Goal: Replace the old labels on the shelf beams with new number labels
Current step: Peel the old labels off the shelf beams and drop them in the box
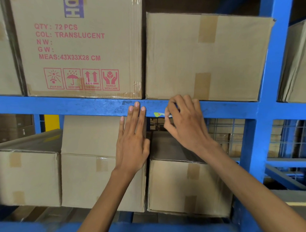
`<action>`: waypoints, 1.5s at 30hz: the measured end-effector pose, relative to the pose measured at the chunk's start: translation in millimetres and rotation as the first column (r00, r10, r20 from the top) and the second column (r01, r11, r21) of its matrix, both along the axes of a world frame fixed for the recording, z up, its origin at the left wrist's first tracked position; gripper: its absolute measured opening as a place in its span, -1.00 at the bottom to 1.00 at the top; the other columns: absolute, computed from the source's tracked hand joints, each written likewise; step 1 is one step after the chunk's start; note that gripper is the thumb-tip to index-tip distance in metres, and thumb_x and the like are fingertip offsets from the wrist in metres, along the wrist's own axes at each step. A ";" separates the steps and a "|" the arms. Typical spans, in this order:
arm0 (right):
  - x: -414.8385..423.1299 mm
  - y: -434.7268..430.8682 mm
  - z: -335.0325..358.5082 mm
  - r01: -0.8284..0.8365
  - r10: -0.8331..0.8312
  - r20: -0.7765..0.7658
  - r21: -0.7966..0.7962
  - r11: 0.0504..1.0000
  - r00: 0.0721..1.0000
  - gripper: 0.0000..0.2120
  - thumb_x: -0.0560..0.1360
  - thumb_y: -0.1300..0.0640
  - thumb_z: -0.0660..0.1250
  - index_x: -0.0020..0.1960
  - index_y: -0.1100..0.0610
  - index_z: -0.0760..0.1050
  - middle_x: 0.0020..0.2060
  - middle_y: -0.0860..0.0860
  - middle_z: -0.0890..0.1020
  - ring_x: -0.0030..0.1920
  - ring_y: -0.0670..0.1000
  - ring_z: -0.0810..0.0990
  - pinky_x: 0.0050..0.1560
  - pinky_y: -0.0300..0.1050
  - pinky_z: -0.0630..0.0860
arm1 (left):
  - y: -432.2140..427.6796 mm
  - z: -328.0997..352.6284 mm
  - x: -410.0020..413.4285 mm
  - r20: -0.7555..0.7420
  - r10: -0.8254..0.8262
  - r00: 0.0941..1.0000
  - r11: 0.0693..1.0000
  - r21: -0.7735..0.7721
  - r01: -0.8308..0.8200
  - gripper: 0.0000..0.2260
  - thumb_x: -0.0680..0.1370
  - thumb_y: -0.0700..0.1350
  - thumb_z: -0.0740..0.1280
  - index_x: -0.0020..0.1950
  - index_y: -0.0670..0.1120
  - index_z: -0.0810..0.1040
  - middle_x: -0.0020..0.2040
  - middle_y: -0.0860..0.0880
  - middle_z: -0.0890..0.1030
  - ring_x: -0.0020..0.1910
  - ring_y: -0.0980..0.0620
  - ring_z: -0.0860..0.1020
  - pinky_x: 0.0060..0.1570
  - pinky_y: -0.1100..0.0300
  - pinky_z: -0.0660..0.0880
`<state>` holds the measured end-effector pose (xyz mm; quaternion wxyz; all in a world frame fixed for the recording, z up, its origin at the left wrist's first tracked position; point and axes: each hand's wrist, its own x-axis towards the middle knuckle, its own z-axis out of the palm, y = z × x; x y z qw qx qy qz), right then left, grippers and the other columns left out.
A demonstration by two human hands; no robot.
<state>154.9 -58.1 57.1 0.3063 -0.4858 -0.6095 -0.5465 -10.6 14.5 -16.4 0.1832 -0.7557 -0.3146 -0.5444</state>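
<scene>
A blue shelf beam (79, 106) runs across the middle of the view. A small torn scrap of old label (158, 114), yellow-green with a red mark, sticks to the beam's lower part. My right hand (185, 124) has its fingers curled against the beam and pinches the scrap's right end between thumb and forefinger. My left hand (132, 137) lies flat with straight fingers, its fingertips pressing the beam just left of the scrap. No new number label is visible.
Printed and plain cardboard boxes (203, 56) stand on the beam's shelf. More taped boxes (189, 184) fill the shelf below. A blue upright post (269, 85) stands at the right, with a wire mesh panel (286, 136) behind it.
</scene>
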 end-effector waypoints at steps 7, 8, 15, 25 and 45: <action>-1.4 -23.0 -19.3 -0.202 0.203 -0.026 0.050 0.978 0.979 -0.94 0.48 0.16 0.31 -0.12 0.15 0.52 -0.21 0.02 0.54 -0.16 0.07 0.47 -0.08 -0.05 0.30 | -3.1 0.6 7.4 0.029 0.056 0.998 0.998 -0.036 -0.055 -0.12 0.44 -0.25 0.34 0.67 -0.16 -0.07 0.69 -0.12 -0.11 0.68 -0.08 -0.16 0.64 -0.12 -0.08; 1.1 -26.5 -20.1 -0.214 0.217 -0.047 0.058 0.975 0.975 -0.94 0.48 0.16 0.31 -0.12 0.15 0.53 -0.22 0.02 0.54 -0.17 0.07 0.47 -0.08 -0.05 0.29 | -4.4 -0.2 11.1 0.047 0.055 0.997 0.998 -0.045 -0.053 -0.12 0.45 -0.24 0.34 0.67 -0.18 -0.07 0.69 -0.14 -0.12 0.67 -0.09 -0.17 0.64 -0.11 -0.09; 40.0 -52.6 -16.4 -0.238 0.251 -0.144 0.100 0.966 0.957 -0.96 0.47 0.16 0.37 -0.13 0.13 0.56 -0.25 -0.03 0.58 -0.18 0.05 0.54 -0.06 -0.10 0.27 | -24.9 4.3 63.9 0.169 0.038 0.985 0.993 -0.114 -0.019 -0.15 0.50 -0.14 0.30 0.65 -0.25 -0.12 0.68 -0.23 -0.15 0.66 -0.15 -0.22 0.65 -0.08 -0.12; 163.5 -114.4 -13.7 -0.163 0.188 -0.347 0.100 0.982 0.919 -0.96 0.54 0.14 0.44 -0.07 0.08 0.59 -0.18 -0.09 0.65 -0.18 -0.08 0.45 -0.05 -0.10 0.26 | -79.6 15.8 212.1 0.106 -0.104 0.989 0.989 -0.090 0.114 -0.13 0.47 -0.06 0.33 0.66 -0.21 -0.04 0.67 -0.27 -0.12 0.66 -0.23 -0.17 0.64 -0.13 -0.09; 287.1 -172.5 -121.0 -0.179 0.177 -0.774 0.084 0.980 0.609 -0.93 0.52 0.22 0.47 -0.03 0.08 0.68 -0.21 -0.10 0.69 -0.29 -0.01 0.57 -0.17 -0.17 0.54 | -140.7 -66.3 338.8 -0.075 -0.248 0.966 0.961 -0.143 0.236 -0.18 0.50 -0.08 0.32 0.66 -0.21 0.00 0.69 -0.16 -0.05 0.68 -0.10 -0.13 0.65 -0.04 -0.10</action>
